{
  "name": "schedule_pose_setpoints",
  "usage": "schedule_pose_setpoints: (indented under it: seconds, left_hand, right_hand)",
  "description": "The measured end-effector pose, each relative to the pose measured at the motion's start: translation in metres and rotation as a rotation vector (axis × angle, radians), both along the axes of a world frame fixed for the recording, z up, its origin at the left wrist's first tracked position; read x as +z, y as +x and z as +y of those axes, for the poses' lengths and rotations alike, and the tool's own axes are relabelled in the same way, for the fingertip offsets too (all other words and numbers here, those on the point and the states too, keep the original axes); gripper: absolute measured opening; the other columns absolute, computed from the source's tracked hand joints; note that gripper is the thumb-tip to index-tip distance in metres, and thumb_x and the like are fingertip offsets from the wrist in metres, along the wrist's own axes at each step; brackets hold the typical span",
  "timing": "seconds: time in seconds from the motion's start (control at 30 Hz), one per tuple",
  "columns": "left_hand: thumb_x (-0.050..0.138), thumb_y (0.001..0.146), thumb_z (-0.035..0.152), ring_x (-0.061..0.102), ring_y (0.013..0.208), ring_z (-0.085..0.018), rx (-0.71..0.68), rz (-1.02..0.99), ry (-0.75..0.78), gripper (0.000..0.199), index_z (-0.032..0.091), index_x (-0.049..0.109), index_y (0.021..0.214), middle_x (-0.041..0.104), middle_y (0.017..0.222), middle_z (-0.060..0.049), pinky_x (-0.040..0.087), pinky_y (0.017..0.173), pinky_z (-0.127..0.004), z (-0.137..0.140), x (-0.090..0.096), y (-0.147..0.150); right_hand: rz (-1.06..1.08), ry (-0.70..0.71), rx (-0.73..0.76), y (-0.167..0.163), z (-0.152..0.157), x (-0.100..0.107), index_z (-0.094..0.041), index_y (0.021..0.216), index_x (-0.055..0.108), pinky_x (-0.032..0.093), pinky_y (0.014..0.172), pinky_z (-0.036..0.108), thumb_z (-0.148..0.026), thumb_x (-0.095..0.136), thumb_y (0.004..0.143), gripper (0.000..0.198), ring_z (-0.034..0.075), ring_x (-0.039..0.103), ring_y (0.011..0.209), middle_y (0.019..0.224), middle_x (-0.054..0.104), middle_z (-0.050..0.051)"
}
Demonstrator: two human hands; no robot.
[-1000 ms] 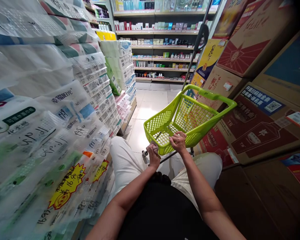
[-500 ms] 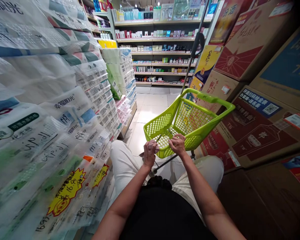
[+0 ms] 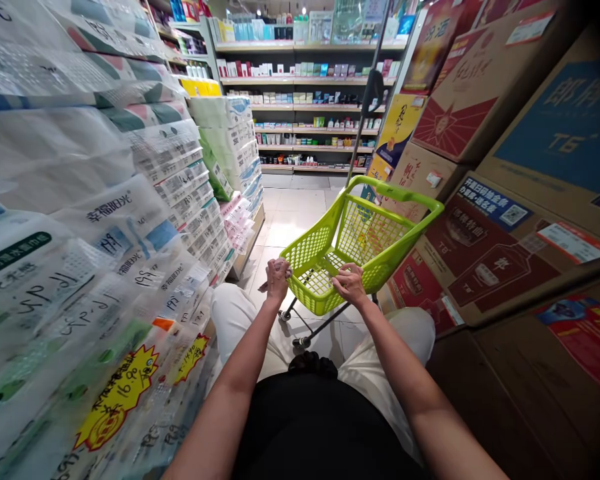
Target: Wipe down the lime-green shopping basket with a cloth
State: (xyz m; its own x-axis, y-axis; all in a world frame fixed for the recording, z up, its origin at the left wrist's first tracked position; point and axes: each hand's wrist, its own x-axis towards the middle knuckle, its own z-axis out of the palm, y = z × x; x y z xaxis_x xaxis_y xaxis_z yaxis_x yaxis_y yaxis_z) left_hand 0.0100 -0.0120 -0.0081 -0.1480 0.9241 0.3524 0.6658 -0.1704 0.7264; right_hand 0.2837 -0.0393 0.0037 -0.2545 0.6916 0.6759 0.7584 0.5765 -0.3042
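A lime-green shopping cart [image 3: 307,257] with a perforated plastic basket stands in front of my knees, its basket holding nothing that I can see. My left hand [image 3: 278,283] is closed around a crumpled pinkish-grey cloth [image 3: 264,287] at the basket's left corner. Part of the cloth hangs out beside the fingers. At the basket's near side, my right hand [image 3: 350,283] has its fingers curled over the rim. The cart's handle [image 3: 397,194] is at the far right of the basket.
Plastic-wrapped tissue packs [image 3: 165,180] are stacked high along the left. Cardboard cartons [image 3: 485,267] rise close on the right, next to the cart. A long pole with a dark grip [image 3: 373,92] stands behind the cart. Shelves of small goods [image 3: 305,107] cross the tiled aisle's far end.
My left hand has shifted left and forward along the basket's edge with the cloth, and more of the cloth shows. My right hand stays on the rim. The view has turned slightly right.
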Motion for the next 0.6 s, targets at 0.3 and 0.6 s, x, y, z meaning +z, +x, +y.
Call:
schedule_pose_setpoints:
  seconds: [0.3, 0.6]
  left_hand:
    - [0.047, 0.074, -0.006, 0.045, 0.139, -0.035, 0.049, 0.032, 0.07, 0.057, 0.022, 0.072, 0.117, 0.045, 0.138, -0.013, 0.04, 0.121, -0.056, -0.03, -0.011, -0.003]
    - [0.045, 0.072, -0.008, 0.046, 0.136, -0.03, -0.099, -0.05, 0.143, 0.068, 0.027, 0.068, 0.125, 0.043, 0.14, -0.011, 0.038, 0.121, -0.053, -0.086, -0.042, 0.033]
  right_hand:
    - [-0.113, -0.114, -0.026, 0.005, 0.01, 0.014, -0.023, 0.054, 0.058, 0.032, 0.098, 0.035, -0.025, 0.051, 0.094, 0.041, 0.02, 0.059, 0.097, 0.065, 0.064, 0.001]
    - [-0.274, -0.245, -0.303, -0.073, -0.056, 0.015, -0.023, 0.084, 0.068, 0.029, 0.077, 0.033, -0.034, 0.042, 0.107, 0.035, 0.019, 0.059, 0.073, 0.082, 0.074, 0.006]
